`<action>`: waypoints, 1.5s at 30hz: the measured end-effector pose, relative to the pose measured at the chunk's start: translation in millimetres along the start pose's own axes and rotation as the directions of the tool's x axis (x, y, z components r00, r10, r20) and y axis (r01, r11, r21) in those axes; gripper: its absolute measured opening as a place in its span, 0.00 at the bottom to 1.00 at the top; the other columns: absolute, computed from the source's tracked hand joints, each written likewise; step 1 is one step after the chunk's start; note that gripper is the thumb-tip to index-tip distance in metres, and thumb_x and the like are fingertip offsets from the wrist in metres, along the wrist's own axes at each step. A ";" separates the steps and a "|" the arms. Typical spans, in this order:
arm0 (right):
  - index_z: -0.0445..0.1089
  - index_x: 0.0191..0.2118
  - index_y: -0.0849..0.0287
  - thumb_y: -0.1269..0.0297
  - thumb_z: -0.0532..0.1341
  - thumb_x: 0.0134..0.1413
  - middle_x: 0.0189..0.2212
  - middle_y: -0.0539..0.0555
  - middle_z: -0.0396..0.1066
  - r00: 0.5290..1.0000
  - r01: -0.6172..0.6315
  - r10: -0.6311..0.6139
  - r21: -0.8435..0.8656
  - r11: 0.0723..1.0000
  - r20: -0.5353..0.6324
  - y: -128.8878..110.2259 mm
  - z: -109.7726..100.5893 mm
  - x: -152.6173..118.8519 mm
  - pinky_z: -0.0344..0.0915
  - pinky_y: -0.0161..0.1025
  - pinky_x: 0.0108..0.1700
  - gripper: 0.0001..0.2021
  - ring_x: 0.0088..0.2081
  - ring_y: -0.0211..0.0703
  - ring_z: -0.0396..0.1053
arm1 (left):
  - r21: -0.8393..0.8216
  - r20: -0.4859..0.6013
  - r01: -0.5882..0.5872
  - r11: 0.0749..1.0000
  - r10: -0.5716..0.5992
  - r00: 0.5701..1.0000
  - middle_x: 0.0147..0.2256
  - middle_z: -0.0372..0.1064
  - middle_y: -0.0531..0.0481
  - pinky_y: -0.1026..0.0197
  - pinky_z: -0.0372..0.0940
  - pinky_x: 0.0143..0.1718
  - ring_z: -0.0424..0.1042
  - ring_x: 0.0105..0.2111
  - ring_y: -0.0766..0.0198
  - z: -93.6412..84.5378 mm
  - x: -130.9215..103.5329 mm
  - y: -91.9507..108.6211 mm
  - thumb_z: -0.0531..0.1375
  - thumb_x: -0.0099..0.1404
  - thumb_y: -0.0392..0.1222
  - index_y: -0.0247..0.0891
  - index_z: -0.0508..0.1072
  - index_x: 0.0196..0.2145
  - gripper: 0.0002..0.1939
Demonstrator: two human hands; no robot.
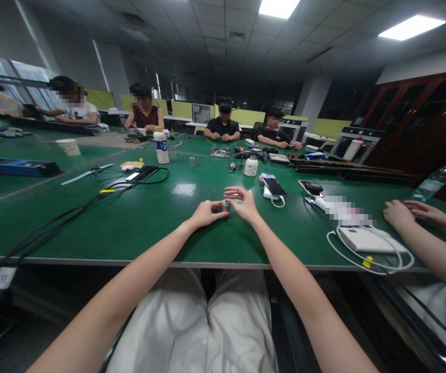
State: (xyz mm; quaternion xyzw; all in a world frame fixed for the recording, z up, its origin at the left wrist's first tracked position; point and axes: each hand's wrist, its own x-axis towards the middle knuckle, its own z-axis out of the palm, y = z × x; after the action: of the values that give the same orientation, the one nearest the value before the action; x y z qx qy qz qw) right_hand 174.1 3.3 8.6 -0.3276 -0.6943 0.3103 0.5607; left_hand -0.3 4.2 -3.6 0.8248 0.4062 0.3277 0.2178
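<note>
A small silver metal cylinder (226, 206) stands on the green table in front of me. My left hand (206, 214) reaches it from the left, thumb along its near side and the fingers curled behind, closed around it. From the right, my right hand (245, 203) hovers close over the cylinder's top. Its fingers are stretched out and apart, with the thumb beside the upper edge; whether the thumb touches the metal I cannot tell. A similar silver cylinder (192, 161) stands farther back on the table.
Beyond my hands are a white jar (250, 167), a bottle (161, 146) and a phone (274, 186) with a white cable. Black cables (71, 212) run across the left side. At right, a co-worker's hands (401, 213) rest near a white box (370, 239). Other people sit opposite.
</note>
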 end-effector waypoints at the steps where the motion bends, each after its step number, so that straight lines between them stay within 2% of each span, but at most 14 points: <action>1: 0.72 0.44 0.57 0.66 0.64 0.47 0.38 0.54 0.76 1.000 0.004 -0.004 -0.005 1.000 0.002 0.1 0.8 -0.3 0.72 0.46 0.50 0.15 0.42 0.45 0.76 | -0.001 0.002 -0.001 1.000 0.001 1.000 0.35 0.80 0.47 0.59 0.66 0.39 0.76 0.36 0.54 0.1 0.0 -0.3 0.63 0.57 0.54 0.37 0.80 0.41 0.21; 5: 0.73 0.43 0.56 0.66 0.63 0.48 0.39 0.53 0.75 1.000 0.014 -0.014 -0.033 0.999 0.009 -0.2 1.3 -0.5 0.73 0.45 0.48 0.14 0.41 0.44 0.75 | -0.007 0.006 0.001 1.000 -0.001 1.000 0.36 0.79 0.47 0.60 0.66 0.38 0.76 0.36 0.54 0.1 0.0 -0.2 0.63 0.57 0.55 0.37 0.79 0.42 0.22; 11: 0.70 0.48 0.55 0.63 0.62 0.51 0.36 0.52 0.75 0.997 -0.006 -0.001 -0.092 0.996 -0.071 0.8 -6.1 3.3 0.73 0.41 0.41 0.16 0.32 0.39 0.73 | -0.008 0.007 0.004 1.000 -0.004 1.000 0.34 0.79 0.48 0.59 0.66 0.40 0.76 0.36 0.54 -1.1 -0.7 3.0 0.64 0.56 0.54 0.38 0.80 0.42 0.20; 14: 0.69 0.49 0.55 0.61 0.64 0.50 0.39 0.53 0.74 0.996 -0.009 0.001 -0.090 0.996 -0.088 1.2 -6.0 2.9 0.72 0.41 0.41 0.19 0.34 0.40 0.73 | -0.007 0.007 0.000 1.000 0.000 1.000 0.34 0.79 0.48 0.59 0.66 0.39 0.76 0.36 0.55 -1.2 -1.0 3.4 0.64 0.57 0.54 0.38 0.80 0.42 0.20; 20: 0.70 0.48 0.55 0.64 0.66 0.45 0.41 0.54 0.73 0.999 -0.007 0.004 -0.071 0.997 -0.047 1.6 1.5 -0.6 0.73 0.44 0.43 0.21 0.34 0.41 0.75 | 0.007 0.004 -0.005 1.000 0.005 1.000 0.33 0.79 0.48 0.59 0.66 0.39 0.75 0.36 0.54 -0.8 -1.0 2.0 0.64 0.57 0.54 0.38 0.80 0.41 0.20; 23: 0.69 0.49 0.55 0.63 0.66 0.46 0.42 0.55 0.74 0.996 -0.017 0.011 -0.064 0.998 -0.094 2.9 -1.2 2.4 0.73 0.44 0.44 0.22 0.35 0.42 0.76 | 0.015 0.006 -0.006 1.000 0.006 1.000 0.34 0.79 0.47 0.58 0.66 0.40 0.75 0.36 0.54 -1.2 -0.9 2.0 0.64 0.58 0.53 0.38 0.80 0.42 0.20; 28: 0.67 0.51 0.57 0.66 0.65 0.47 0.43 0.56 0.73 0.966 -0.160 0.127 -0.134 0.978 -0.223 14.3 -19.5 8.6 0.73 0.44 0.47 0.22 0.39 0.42 0.75 | 0.028 0.006 -0.001 1.000 0.000 1.000 0.36 0.79 0.47 0.58 0.66 0.42 0.76 0.37 0.54 -1.4 -0.3 1.7 0.63 0.58 0.53 0.38 0.79 0.45 0.21; 35: 0.73 0.44 0.60 0.81 0.65 0.39 0.32 0.52 0.75 0.911 -0.399 0.348 -0.257 0.880 -0.220 43.0 -34.5 4.8 0.74 0.38 0.38 0.22 0.27 0.36 0.74 | 0.035 -0.008 -0.002 0.999 0.002 1.000 0.38 0.79 0.47 0.57 0.67 0.43 0.76 0.38 0.54 -0.9 -1.0 2.1 0.64 0.57 0.53 0.38 0.79 0.45 0.22; 41: 0.72 0.46 0.59 0.75 0.67 0.43 0.34 0.53 0.75 0.896 -0.430 0.368 -0.277 0.860 -0.247 45.7 -35.5 6.3 0.74 0.40 0.39 0.20 0.30 0.38 0.75 | 0.030 -0.007 -0.006 1.000 0.007 1.000 0.39 0.79 0.47 0.57 0.67 0.43 0.76 0.39 0.53 -1.2 -0.6 2.2 0.64 0.57 0.53 0.39 0.79 0.45 0.21; 45: 0.73 0.43 0.60 0.79 0.69 0.36 0.32 0.52 0.75 0.910 -0.400 0.346 -0.264 0.878 -0.228 45.8 -34.6 2.8 0.75 0.43 0.38 0.22 0.28 0.40 0.75 | 0.027 -0.002 -0.004 1.000 0.004 1.000 0.38 0.80 0.47 0.57 0.67 0.43 0.77 0.39 0.53 -1.0 -0.1 1.2 0.64 0.57 0.53 0.39 0.79 0.46 0.22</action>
State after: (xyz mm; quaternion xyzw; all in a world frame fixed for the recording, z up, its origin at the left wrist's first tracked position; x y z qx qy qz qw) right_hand 212.5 34.9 -20.2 -0.5637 -0.6056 0.2721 0.4913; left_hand -0.4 3.5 -2.2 0.8280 0.4092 0.3236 0.2055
